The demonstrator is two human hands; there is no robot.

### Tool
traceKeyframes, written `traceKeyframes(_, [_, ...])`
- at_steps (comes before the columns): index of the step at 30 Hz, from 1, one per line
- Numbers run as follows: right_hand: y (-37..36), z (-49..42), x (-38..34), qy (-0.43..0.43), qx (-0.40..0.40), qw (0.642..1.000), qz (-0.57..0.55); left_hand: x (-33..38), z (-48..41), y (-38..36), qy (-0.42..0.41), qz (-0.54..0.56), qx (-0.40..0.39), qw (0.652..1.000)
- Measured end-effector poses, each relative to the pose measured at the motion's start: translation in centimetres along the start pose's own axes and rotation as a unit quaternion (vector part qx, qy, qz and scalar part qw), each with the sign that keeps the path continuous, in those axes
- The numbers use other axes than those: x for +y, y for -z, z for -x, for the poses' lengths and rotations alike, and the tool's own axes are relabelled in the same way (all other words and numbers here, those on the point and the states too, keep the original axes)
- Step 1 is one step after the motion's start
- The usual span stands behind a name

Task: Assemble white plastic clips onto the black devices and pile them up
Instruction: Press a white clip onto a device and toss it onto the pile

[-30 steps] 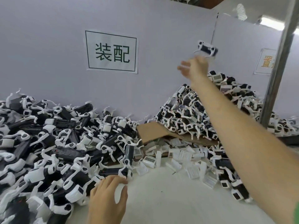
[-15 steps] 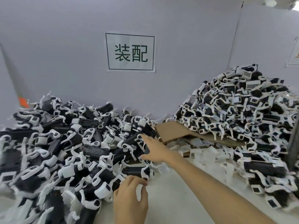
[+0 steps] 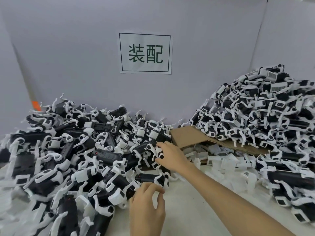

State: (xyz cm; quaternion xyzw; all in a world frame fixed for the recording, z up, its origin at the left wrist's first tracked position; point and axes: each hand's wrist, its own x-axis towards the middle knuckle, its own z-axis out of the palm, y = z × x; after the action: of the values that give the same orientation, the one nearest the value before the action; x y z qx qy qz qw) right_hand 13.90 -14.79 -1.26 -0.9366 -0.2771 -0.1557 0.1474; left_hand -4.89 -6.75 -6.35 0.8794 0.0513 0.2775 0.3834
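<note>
A sprawling heap of black devices (image 3: 71, 150) with white parts covers the left of the table. My right hand (image 3: 172, 155) reaches into its right edge, thumb below and fingers above, and grips one black device (image 3: 144, 148) there. My left hand (image 3: 146, 205) rests on the table at the heap's front edge, its fingers curled, pinching what looks like a small white plastic clip (image 3: 157, 195). A taller pile of assembled devices (image 3: 259, 120) rises at the right. Loose white clips (image 3: 221, 159) lie in front of it.
A brown cardboard sheet (image 3: 189, 135) slopes under the right pile, between the two heaps. A grey partition wall with a printed paper sign (image 3: 145, 53) stands behind everything. Bare white tabletop (image 3: 196, 215) shows around my forearm.
My right hand was up over the right pile with a device in the air; it came down to the left heap and now grips a device. My left hand stayed put.
</note>
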Motion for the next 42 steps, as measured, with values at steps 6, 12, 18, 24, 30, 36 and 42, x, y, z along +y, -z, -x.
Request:
traceKeyframes(6, [2.0,0.7,1.1,-0.045,-0.042,0.998,-0.018,-0.1,-0.1,-0.2,-0.008,0.004,-0.029,1.000])
traceKeyframes(12, [6.7,4.0,3.5,-0.064,-0.038,0.991,-0.110,0.4,0.1,-1.0,-0.030,0.097,-0.021,0.995])
traceKeyframes(18, [8.3,9.3,2.5,-0.061,0.109,0.882,-0.455,0.6,-0.1,-0.5,0.062,0.273,-0.022,0.960])
traceKeyframes(24, [3.9,12.4,0.4,-0.065,-0.013,0.848,-0.526,0.9,-1.4,0.5,0.302,0.580,-0.132,0.745])
traceKeyframes(30, [0.3,13.9,2.4,-0.074,0.060,0.932,-0.349,-0.4,-0.6,-0.4,0.347,0.542,-0.181,0.744])
traceKeyframes(36, [-0.8,14.2,5.2,-0.183,0.053,0.971,-0.147,-0.4,-0.7,0.9,0.279,0.526,-0.188,0.781])
traceKeyframes(42, [-1.1,14.4,5.0,-0.216,0.043,0.968,-0.122,-0.4,-0.8,0.8,0.262,0.544,-0.170,0.779])
